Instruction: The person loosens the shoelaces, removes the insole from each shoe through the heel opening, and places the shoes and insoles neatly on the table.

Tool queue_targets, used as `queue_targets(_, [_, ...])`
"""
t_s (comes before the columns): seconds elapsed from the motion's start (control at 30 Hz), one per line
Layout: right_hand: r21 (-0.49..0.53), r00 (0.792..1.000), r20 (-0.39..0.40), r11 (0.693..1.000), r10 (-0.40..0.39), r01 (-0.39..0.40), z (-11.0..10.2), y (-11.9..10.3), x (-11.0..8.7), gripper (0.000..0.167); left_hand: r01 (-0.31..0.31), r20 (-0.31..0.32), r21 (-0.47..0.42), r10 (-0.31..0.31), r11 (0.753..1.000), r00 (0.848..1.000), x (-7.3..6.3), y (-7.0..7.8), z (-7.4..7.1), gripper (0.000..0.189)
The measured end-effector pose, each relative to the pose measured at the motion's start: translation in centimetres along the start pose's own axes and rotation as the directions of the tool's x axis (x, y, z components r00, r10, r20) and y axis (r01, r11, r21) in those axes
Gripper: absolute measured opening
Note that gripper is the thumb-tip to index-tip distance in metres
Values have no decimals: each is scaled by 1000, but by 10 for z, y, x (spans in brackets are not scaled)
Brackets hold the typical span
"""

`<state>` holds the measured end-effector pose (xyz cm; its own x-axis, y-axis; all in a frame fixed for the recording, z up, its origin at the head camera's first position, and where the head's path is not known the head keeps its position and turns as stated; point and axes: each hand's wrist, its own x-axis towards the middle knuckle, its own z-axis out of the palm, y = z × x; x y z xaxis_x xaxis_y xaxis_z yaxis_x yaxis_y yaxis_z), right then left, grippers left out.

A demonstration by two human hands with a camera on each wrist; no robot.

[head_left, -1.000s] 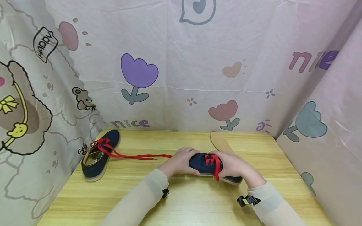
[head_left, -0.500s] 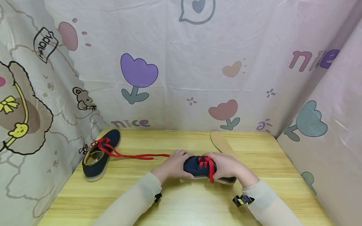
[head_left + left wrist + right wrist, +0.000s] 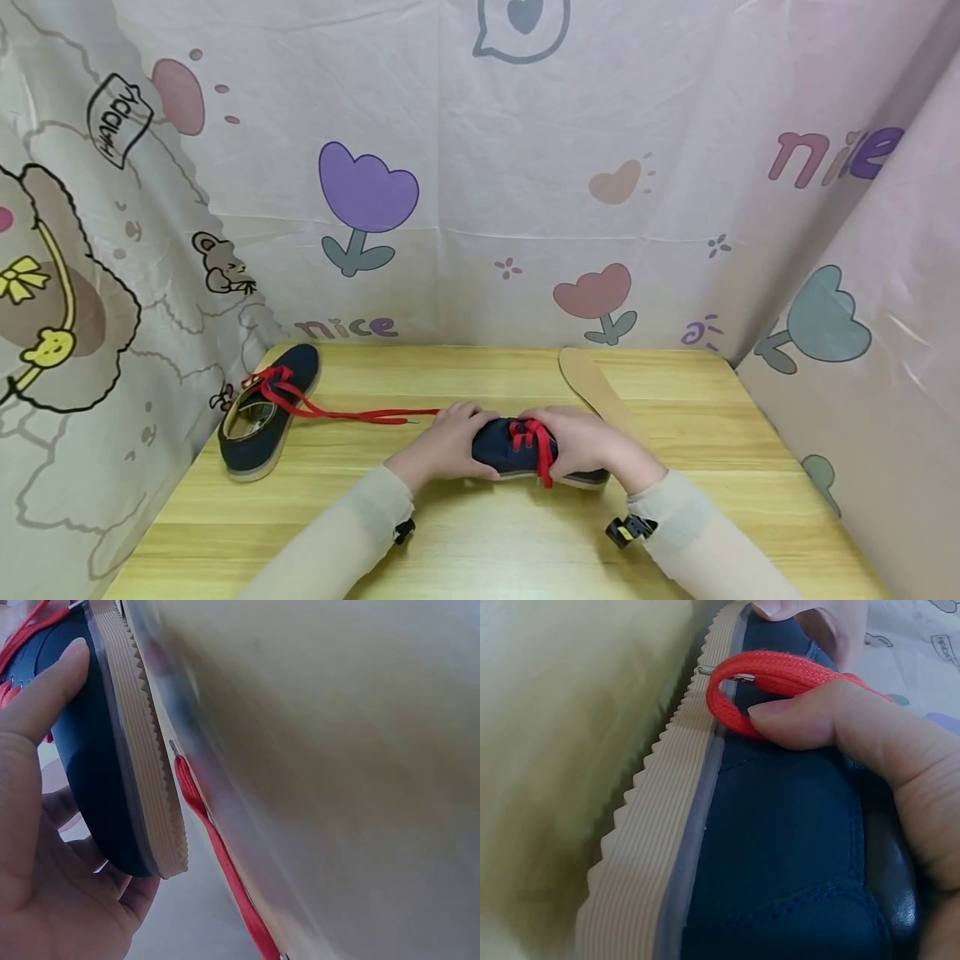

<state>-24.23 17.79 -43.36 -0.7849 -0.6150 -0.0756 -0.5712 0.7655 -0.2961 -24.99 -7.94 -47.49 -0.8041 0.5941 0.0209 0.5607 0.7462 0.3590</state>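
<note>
A navy shoe (image 3: pixel 497 448) with red laces lies on its long side to me, toe to the left, between my two hands. My left hand (image 3: pixel 444 446) grips the toe, thumb on the near side and fingers behind it. Around the middle, my right hand (image 3: pixel 587 442) holds the shoe, its thumb beside a loop of the red lace (image 3: pixel 780 669) in the right wrist view. The ridged cream sole (image 3: pixel 139 750) faces the table in the left wrist view. Part of the heel and the shoe's opening are hidden by the right hand.
A second navy shoe (image 3: pixel 258 450) stands at the left edge of the wooden table (image 3: pixel 480 533). Its long red laces (image 3: pixel 352 415) trail rightward to behind my left hand. A tan insole (image 3: pixel 588 379) lies at the back right. Patterned curtains (image 3: pixel 480 167) enclose the table.
Both hands have moved left and slightly nearer with the navy shoe between them. More of the tan insole now shows. The second shoe and insole have stayed put.
</note>
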Motion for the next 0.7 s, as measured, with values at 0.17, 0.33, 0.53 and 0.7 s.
queue_targets(0.17, [-4,1000,6,1000,-13,13,2,-5,3,86,3,-11,-1,-3,1000,1000,-6,-3,-1,93])
queue_targets(0.33, [-7,999,19,1000,-28,28,6,-7,8,87,17,-13,-7,-17,1000,1000,-11,-7,-1,91])
queue_targets(0.53, [-10,999,26,1000,-22,23,12,-9,13,87,32,-8,-6,-32,999,999,-14,-12,0,92])
queue_targets(0.7, [-10,999,40,1000,-23,24,13,-11,14,89,39,6,-1,-39,999,999,-16,-16,1,93])
